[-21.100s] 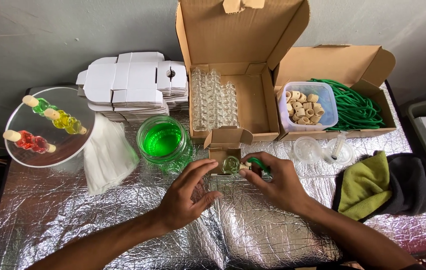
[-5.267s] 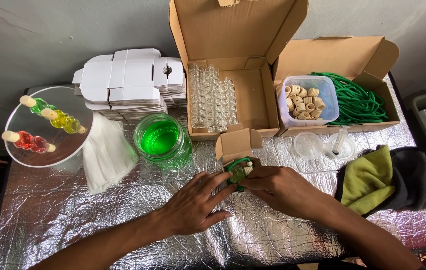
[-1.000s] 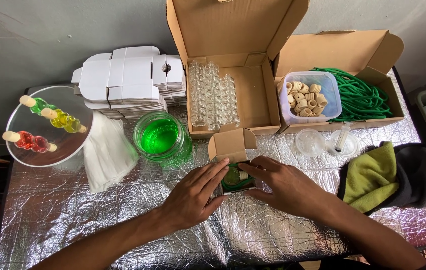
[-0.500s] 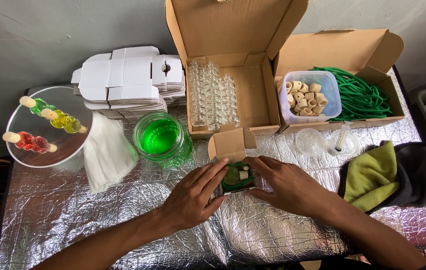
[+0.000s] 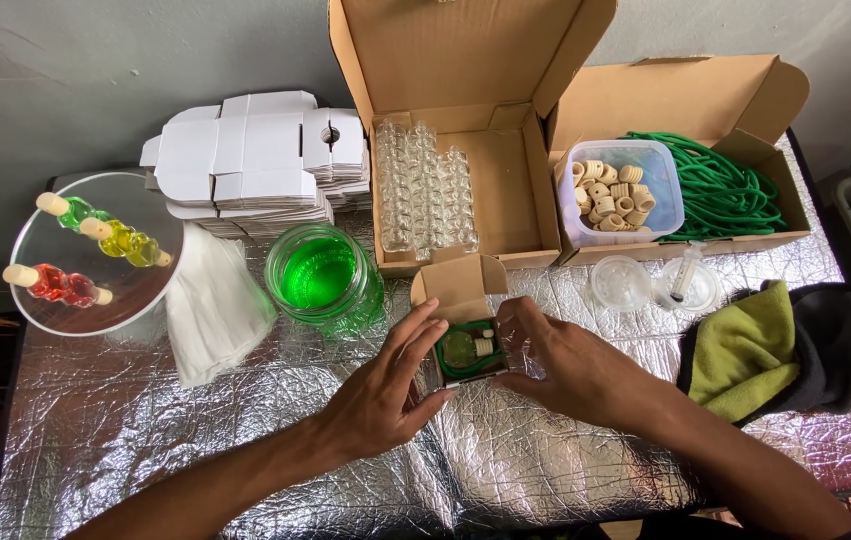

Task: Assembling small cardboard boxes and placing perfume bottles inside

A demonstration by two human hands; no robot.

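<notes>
Both hands cup one small cardboard box [image 5: 468,345] on the foil-covered table [image 5: 246,450]: the left hand [image 5: 381,385] presses its spread fingers against the box's left wall, and the right hand [image 5: 566,365] holds the right wall with thumb and fingertips. Neither hand is closed tight. Inside the open box lie one small corked bottle [image 5: 464,348] and a loop of green cord [image 5: 451,368], though the bottle's outline is hard to read at this size. Its lid flap stands up behind.

Just beyond the left hand stands one glass jar of green liquid [image 5: 324,275], with a white cloth [image 5: 211,305] beside it. To the right lies one green and black cloth [image 5: 776,345], with two clear round lids [image 5: 651,285] near it. Farther left, one round glass plate [image 5: 96,250] carries two strings of coloured bottles [image 5: 96,245]. A stack of flat white cartons [image 5: 256,160] lies behind. At the back stand two open cardboard boxes: one with rows of empty glass vials [image 5: 426,190], the other with a tub of corks [image 5: 618,190] and a heap of green cord [image 5: 721,190].
</notes>
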